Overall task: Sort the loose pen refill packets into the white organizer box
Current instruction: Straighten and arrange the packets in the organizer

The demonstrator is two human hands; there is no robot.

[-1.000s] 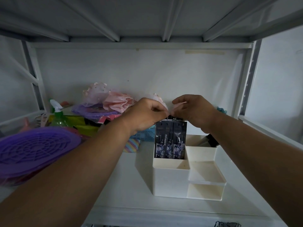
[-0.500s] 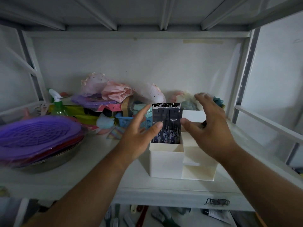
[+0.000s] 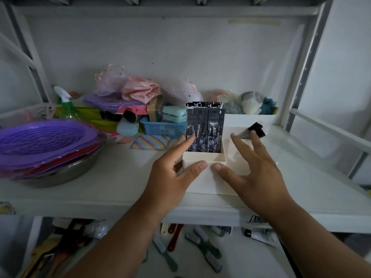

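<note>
The white organizer box (image 3: pixel 202 157) stands on the shelf in the middle of the head view. Several dark pen refill packets (image 3: pixel 204 129) stand upright in its tall left compartment. My left hand (image 3: pixel 176 171) lies against the box's left side, fingers straight, thumb on the front rim. My right hand (image 3: pixel 255 169) spreads over the right compartments, thumb on the front rim beside the left thumb. Neither hand holds anything. A dark-capped item (image 3: pixel 254 130) leans in the back right compartment.
Stacked purple strainers (image 3: pixel 44 141) on a metal bowl fill the shelf's left. A blue basket (image 3: pixel 164 128), green spray bottle (image 3: pixel 67 106), pink fabric (image 3: pixel 140 91) and a striped pouch (image 3: pixel 149 142) crowd the back. Brushes (image 3: pixel 202 245) lie on the lower shelf.
Both hands let go of the packets' tops and dropped to the organizer box, thumbs now on its front rim. The camera pulled back and tilted down, showing the lower shelf.
</note>
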